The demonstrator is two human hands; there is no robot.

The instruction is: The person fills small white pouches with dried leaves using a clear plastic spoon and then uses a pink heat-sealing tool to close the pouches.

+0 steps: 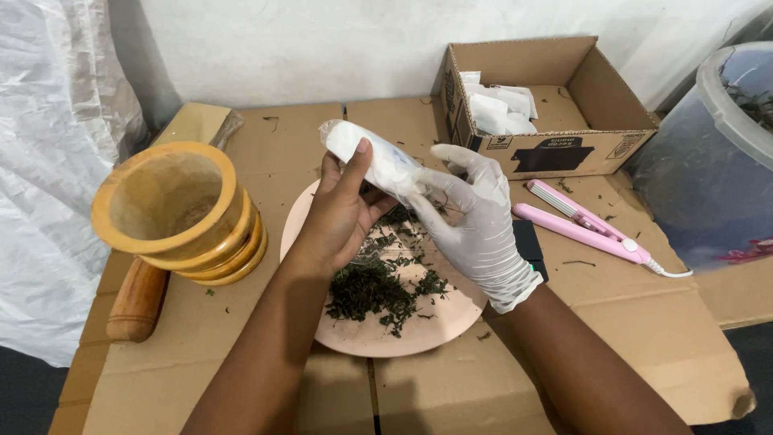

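Above the round pale pink plate [451, 326], both hands hold a small white filter pouch inside clear plastic wrap [372, 159]. The bare left hand [342, 213] is clamped on the pouch, thumb pressed along its upper face and fingers curled behind. The right hand [475, 217], in a white disposable glove, pinches the pouch's lower end between its fingertips. The pouch tilts, its top pointing up and away from the plate. A heap of dark green crushed dried leaves [378, 286] lies on the plate, directly below the hands. Left of the plate stands a yellow wooden mortar [181, 213], with a brown wooden pestle [138, 300] lying against its base. Right of the plate lies a slim pink heat sealer [584, 229]. Beyond the plate sits an open brown cardboard box [555, 105] holding more white pouches [499, 109].
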